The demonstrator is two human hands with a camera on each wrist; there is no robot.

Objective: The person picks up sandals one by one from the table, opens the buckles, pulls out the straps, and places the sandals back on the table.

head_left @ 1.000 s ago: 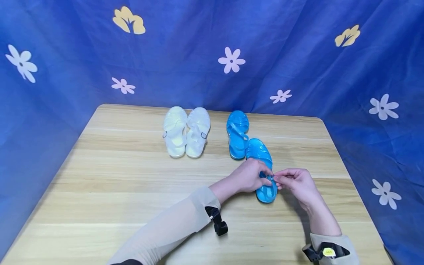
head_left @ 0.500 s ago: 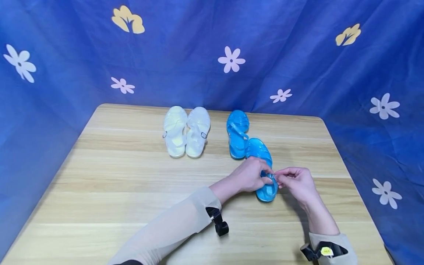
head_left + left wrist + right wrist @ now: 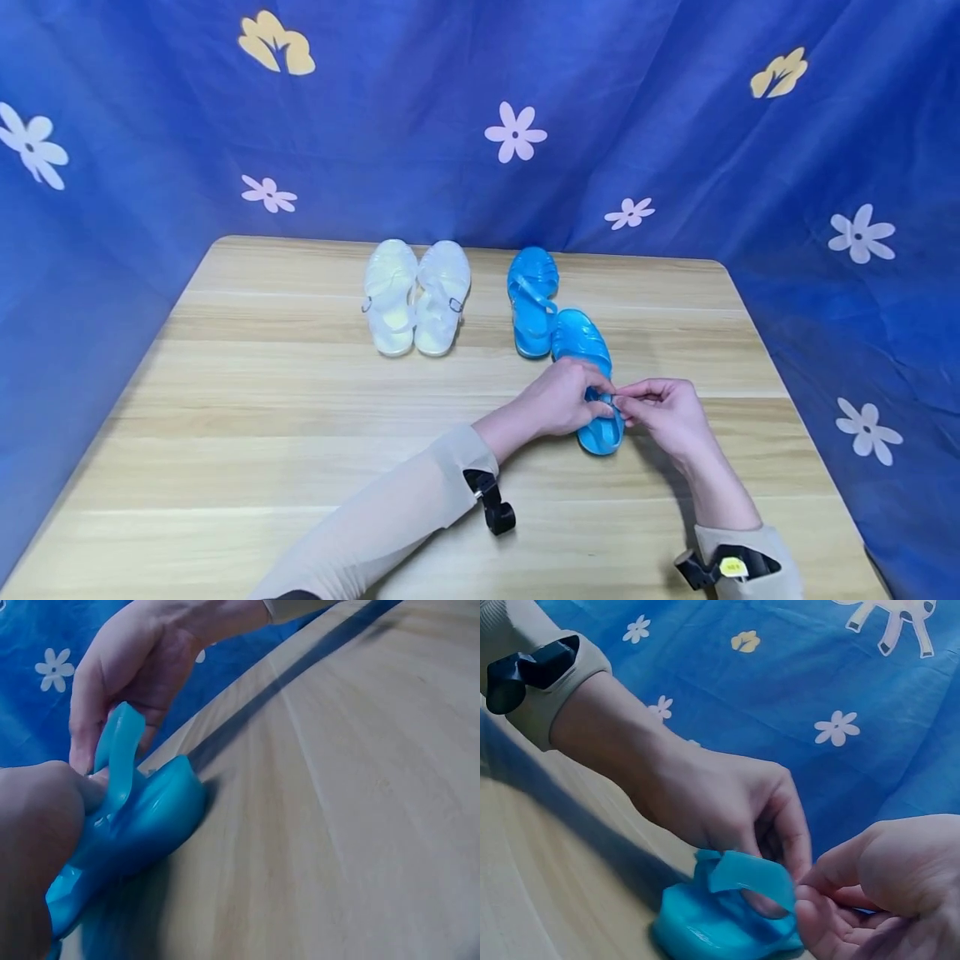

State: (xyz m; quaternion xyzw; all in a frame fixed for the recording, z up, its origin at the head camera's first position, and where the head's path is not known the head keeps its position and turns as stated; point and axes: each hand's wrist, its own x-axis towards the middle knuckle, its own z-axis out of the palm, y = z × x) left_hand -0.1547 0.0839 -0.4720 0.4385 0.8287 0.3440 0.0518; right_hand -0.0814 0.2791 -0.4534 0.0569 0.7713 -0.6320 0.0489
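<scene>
A blue jelly sandal (image 3: 583,337) lies on the table right of the middle, toe pointing away. My left hand (image 3: 562,398) reaches over it from the left, thumb and index finger pinching the ankle strap by its buckle. From the right, my right hand (image 3: 671,412) pinches the strap's end between thumb and index finger, its fingertips close to the left ones. The wrist views show the heel strap (image 3: 121,761) standing up in a loop over the sole. Fingers mostly cover the buckle. In the right wrist view both hands meet beside the blue sandal (image 3: 712,922).
Another blue sandal (image 3: 533,321) lies just behind and left, against the first one's toe. Farther left, a pair of whitish sandals (image 3: 392,325) sits side by side. A blue flowered curtain (image 3: 420,108) hangs behind the wooden table (image 3: 262,400) and along its sides.
Both hands stay at the sandal's strap, with only small finger movements. The right fingertips have come slightly closer to the left ones. The head view has shifted a little.
</scene>
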